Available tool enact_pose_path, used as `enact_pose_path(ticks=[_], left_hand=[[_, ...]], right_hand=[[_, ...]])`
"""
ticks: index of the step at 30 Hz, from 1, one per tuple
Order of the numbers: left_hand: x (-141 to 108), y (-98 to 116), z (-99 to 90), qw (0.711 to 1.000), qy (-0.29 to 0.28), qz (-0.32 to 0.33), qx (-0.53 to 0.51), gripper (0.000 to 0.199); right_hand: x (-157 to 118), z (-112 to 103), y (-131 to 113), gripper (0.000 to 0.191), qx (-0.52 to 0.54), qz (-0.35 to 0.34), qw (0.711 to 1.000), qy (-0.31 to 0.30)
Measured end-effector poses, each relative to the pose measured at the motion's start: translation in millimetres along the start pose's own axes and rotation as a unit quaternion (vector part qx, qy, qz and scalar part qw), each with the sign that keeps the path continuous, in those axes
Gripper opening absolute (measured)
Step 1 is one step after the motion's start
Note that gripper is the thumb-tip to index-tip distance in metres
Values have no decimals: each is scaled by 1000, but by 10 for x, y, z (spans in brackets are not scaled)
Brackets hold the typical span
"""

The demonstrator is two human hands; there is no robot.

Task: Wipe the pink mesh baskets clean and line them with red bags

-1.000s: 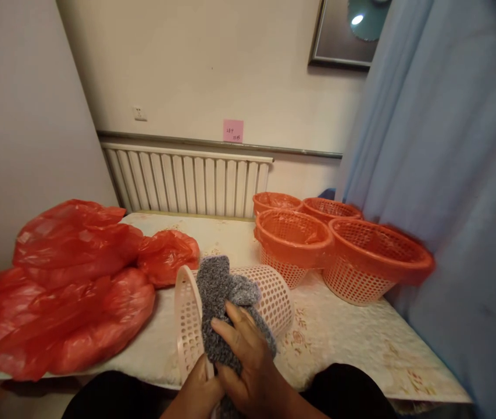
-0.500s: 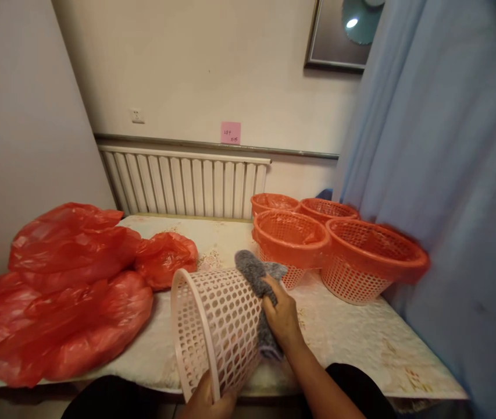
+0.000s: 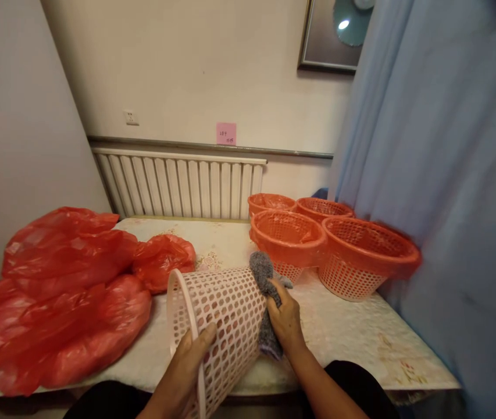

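Observation:
A pale pink perforated basket (image 3: 230, 314) lies tilted on its side near the table's front edge, its open rim facing left. My left hand (image 3: 186, 364) grips that rim, thumb on the outer wall and the other fingers hidden inside. Bunched in my right hand (image 3: 286, 317) is a grey cloth (image 3: 269, 337), pressed against the basket's base end. The fingers of my right hand are wrapped round the cloth. Just behind stand baskets lined with red bags, the nearest being a front basket (image 3: 289, 235).
Crumpled red plastic bags (image 3: 73, 302) cover the table's left side. Another lined basket (image 3: 356, 279) stands at the right beside a blue curtain (image 3: 457, 203). A radiator (image 3: 182, 183) runs along the wall behind the table (image 3: 361, 349). Dark-clad knees show at the bottom edge.
My left hand has come up along the rim, its thumb now on the basket's side. The cloth and my right hand have shifted slightly right at the base end. The view has turned a little.

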State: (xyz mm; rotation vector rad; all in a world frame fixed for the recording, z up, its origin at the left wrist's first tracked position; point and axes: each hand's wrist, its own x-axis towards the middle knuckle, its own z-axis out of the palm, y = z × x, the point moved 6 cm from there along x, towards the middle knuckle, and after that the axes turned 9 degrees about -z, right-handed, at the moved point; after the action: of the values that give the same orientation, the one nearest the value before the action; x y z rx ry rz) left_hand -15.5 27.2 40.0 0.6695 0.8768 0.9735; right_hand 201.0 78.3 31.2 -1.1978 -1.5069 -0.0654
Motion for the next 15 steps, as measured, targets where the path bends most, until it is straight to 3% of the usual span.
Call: enact_pose_path(ticks=[4, 9, 12, 15], left_hand=[[41, -65, -17, 1000, -12, 8, -2, 67], [50, -133, -209, 991, -38, 78, 99, 56], [18, -156, -319, 982, -18, 89, 163, 51], [-21, -192, -330, 978, -23, 77, 194, 50]], right_hand=[[-155, 52, -521, 51, 36, -117, 992, -42], [-475, 104, -1215, 64, 86, -266, 951, -129], [-523, 97, -1347, 66, 88, -285, 942, -156], [-419, 110, -1295, 59, 71, -267, 945, -173]])
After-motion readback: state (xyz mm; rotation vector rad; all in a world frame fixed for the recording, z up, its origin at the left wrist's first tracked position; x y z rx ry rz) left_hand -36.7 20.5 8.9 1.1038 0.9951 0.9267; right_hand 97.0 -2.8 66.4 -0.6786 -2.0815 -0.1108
